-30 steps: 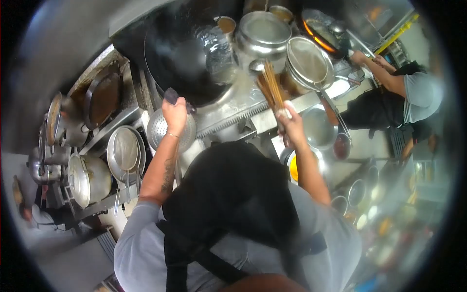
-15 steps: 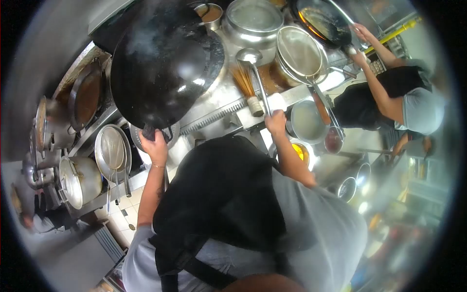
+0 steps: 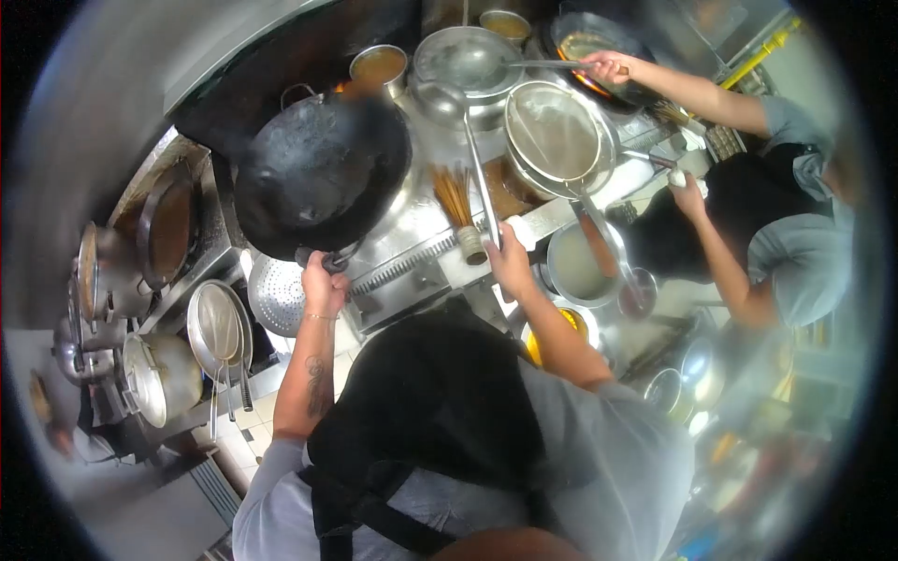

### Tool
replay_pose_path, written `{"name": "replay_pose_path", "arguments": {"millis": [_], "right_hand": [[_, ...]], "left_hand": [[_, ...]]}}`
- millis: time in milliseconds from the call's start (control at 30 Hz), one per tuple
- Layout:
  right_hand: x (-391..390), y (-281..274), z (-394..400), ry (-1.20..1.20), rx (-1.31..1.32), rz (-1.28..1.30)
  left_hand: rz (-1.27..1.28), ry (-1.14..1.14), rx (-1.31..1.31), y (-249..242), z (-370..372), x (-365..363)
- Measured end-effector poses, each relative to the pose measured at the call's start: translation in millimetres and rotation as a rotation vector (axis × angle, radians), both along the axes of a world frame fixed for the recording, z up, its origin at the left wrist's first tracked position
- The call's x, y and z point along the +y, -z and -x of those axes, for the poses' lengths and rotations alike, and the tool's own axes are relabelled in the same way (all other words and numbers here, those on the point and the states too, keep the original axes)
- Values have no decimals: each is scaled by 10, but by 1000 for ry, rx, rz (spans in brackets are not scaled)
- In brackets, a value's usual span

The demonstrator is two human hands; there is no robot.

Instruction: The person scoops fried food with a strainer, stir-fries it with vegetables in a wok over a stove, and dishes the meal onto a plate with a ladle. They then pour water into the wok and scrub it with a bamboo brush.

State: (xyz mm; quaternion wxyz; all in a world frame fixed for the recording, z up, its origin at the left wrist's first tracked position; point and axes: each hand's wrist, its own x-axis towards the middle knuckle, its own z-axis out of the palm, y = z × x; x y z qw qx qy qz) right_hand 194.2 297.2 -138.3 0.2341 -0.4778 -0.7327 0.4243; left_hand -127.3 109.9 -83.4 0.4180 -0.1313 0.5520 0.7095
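head view: the left hand [image 3: 324, 285], just left of the frame's centre, is curled tight round the handle of a black wok [image 3: 323, 173], which sits tilted in the upper left-centre of the frame, its dark bowl facing the camera. the right hand [image 3: 510, 266], at centre, is wrapped around the long handle of a ladle [image 3: 477, 168] — the handle runs up the frame to its bowl, which lies at the rim of a large steel pot [image 3: 468, 65] at the top centre. just left of the ladle handle a bamboo brush [image 3: 456, 201] stands on the steel range. right of it a wire strainer [image 3: 554, 136] rests over a pot. below the left hand a perforated skimmer [image 3: 279, 297] hangs at the range's front, and further left lie lidded pots [image 3: 161, 374] and a flat pan [image 3: 168, 229]. in the upper right a co-worker's hand [image 3: 608, 65] holds a handle at a second wok [image 3: 589, 47], and the same person's other hand [image 3: 687, 192] grips a white cloth — the black apron [image 3: 739, 201] shows beside it. a small pot of brown liquid [image 3: 379, 65] stands above the black wok.
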Motion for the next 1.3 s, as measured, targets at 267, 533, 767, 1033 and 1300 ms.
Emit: {"name": "replay_pose_path", "arguments": {"millis": [267, 533, 767, 1033, 1300], "right_hand": [[834, -836, 788, -46, -213, -32], [2107, 56, 1790, 201, -140, -189], [2019, -583, 1305, 86, 1230, 1353], [1005, -1109, 801, 205, 1038, 958], [-350, -991, 382, 136, 490, 650]], "left_hand": [[-17, 44, -6, 352, 193, 539], [-62, 275, 51, -177, -263, -359], [130, 183, 195, -466, -255, -1432], [-21, 182, 244, -487, 319, -1830], [-60, 481, 210, -320, 355, -1826]]}}
